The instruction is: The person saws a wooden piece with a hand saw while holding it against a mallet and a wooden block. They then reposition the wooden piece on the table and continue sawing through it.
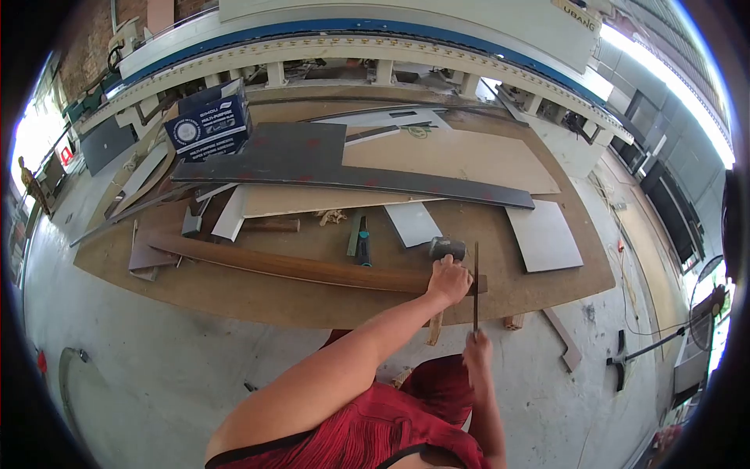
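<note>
My left hand (pixel 450 283) is closed over a hammer near the right end of a long brown wooden strip (pixel 312 270). The dark hammer head (pixel 448 248) shows beyond my fingers, and its wooden handle (pixel 434 328) comes out below. My right hand (pixel 478 350) is closed around the near end of a thin, dark, upright blade, perhaps a saw (pixel 476 293). This blade crosses the strip just right of my left hand. Its contact with the wood is too small to make out.
On the brown board (pixel 531 293) lie a dark L-shaped panel (pixel 297 148), pale sheets (pixel 544 238), a cutter (pixel 363 246) and wood shavings (pixel 331 216). A blue box (pixel 207 125) stands back left. A large machine (pixel 375 47) spans the back.
</note>
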`<state>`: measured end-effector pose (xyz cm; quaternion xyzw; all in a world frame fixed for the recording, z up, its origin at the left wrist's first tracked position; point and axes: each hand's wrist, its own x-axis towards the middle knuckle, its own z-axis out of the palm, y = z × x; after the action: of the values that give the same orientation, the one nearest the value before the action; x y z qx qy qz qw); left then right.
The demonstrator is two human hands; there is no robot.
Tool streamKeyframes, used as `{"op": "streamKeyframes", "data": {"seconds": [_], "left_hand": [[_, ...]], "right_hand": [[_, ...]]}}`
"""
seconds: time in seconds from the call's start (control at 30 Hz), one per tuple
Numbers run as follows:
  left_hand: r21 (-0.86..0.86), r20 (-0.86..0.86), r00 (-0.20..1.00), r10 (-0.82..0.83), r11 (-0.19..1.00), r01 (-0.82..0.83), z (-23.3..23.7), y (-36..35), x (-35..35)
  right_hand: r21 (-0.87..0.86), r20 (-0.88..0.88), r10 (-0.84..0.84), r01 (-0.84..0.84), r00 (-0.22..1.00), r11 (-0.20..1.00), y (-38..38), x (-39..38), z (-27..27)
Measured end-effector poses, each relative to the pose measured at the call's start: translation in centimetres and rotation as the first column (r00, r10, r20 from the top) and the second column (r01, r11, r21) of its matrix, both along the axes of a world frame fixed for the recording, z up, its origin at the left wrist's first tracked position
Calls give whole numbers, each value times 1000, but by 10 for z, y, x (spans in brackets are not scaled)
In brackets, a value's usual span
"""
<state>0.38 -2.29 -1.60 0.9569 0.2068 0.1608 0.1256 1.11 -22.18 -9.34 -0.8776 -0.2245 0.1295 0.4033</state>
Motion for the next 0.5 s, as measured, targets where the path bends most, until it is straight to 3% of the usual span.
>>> {"op": "streamKeyframes", "data": {"seconds": [0.03, 0.07, 0.17, 0.23, 0.3, 0.37, 0.47, 0.5], "left_hand": [[-2, 5, 1000, 1, 1000, -1, 0, 0, -1], [-4, 9, 1000, 4, 1000, -4, -1, 0, 0], [-23, 0, 1000, 5, 1000, -5, 2, 1, -2], [-35, -7, 1000, 1, 999, -1, 3, 1, -2], [-38, -9, 1000, -6, 999, 5, 3, 1, -1], [-69, 0, 1000, -24, 997, 24, 6, 2, -2], [-58, -6, 1000, -16, 998, 16, 3, 3, -1], [-42, -8, 1000, -12, 999, 12, 2, 1, 0]], "right_hand": [[84, -105, 5, 4, 994, 996, 26, 0, 37], [69, -93, 1, 5, 996, 998, 36, 6, 44], [36, -48, 2, -1, 999, 999, 48, 19, 32], [26, 10, 16, -16, 1000, 1000, 25, 17, 2], [-98, 23, -38, 40, 999, 994, -10, -5, -19], [-69, 108, -20, 27, 994, 997, -31, -51, 13], [-136, 36, -75, 79, 997, 988, -56, -72, -1], [-116, 102, -39, 50, 994, 992, -54, -71, -1]]}}
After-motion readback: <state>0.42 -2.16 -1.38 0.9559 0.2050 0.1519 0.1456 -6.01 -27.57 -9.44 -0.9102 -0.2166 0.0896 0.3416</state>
